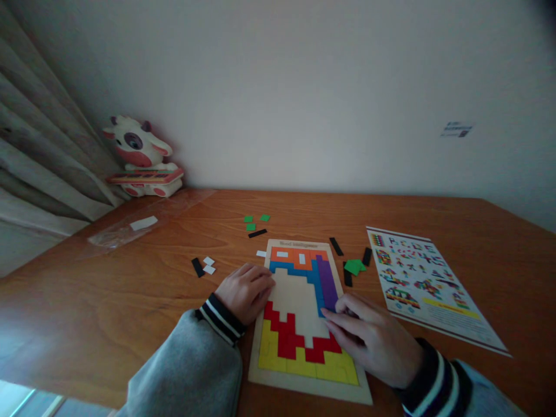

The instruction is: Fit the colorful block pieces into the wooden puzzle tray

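A wooden puzzle board (295,289) lies on the table before me, with orange, blue, purple, red and yellow block pieces fitted in it. Bare wood shows in its middle. My left hand (247,289) is closed loosely at the board's left edge, fingertips curled over the rim. Over the right side, my right hand (369,336) has its fingers bent together, tips at the lower end of the blue pieces (319,284) beside the purple pieces (328,284). Whatever lies between those fingertips is hidden. Red pieces (286,339) and yellow pieces (295,366) fill the near end.
Right of the board lies a printed sheet (428,284). Green tiles (355,266), black strips (336,246) and white tiles (209,265) are scattered around the board. A clear plastic bag (113,234) and a toy cow (145,156) with a keyboard are at the back left.
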### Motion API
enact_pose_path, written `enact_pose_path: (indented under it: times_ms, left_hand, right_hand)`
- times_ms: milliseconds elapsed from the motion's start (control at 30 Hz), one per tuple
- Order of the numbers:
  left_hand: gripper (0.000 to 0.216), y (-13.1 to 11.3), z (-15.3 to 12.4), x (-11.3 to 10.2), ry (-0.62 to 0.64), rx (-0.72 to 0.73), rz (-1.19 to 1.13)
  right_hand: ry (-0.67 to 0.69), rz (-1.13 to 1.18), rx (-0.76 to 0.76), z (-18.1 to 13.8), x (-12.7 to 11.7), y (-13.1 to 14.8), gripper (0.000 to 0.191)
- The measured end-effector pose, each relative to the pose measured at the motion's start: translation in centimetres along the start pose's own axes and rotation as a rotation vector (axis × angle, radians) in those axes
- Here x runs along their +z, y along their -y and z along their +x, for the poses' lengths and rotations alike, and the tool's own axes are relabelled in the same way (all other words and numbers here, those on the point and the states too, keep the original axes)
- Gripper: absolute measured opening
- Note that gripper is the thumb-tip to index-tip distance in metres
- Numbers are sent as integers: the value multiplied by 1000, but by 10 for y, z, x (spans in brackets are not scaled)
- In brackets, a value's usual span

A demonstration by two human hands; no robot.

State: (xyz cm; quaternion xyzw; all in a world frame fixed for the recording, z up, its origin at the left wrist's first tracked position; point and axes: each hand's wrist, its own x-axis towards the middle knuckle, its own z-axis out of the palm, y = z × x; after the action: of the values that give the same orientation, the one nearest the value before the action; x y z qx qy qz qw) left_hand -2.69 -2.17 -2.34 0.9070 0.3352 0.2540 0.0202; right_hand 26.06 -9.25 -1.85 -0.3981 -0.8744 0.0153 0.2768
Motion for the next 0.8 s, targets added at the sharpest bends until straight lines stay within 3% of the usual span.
enact_pose_path:
  times_ms: [333, 500, 667, 800]
  left_hand:
    - [20, 0, 0, 0, -4, 2, 5]
    - [21, 1, 0, 1, -10, -1, 4]
    - [21, 2, 0, 2, -14, -10, 4]
    - [21, 1, 0, 2, -18, -1, 4]
  right_hand:
    - [-37, -56, 46, -4, 0, -5, 24]
    - [-8, -195, 32, 2, 2, -4, 35]
    - [34, -224, 37, -1, 5, -8, 33]
    - [-6, -211, 2, -5, 4, -12, 30]
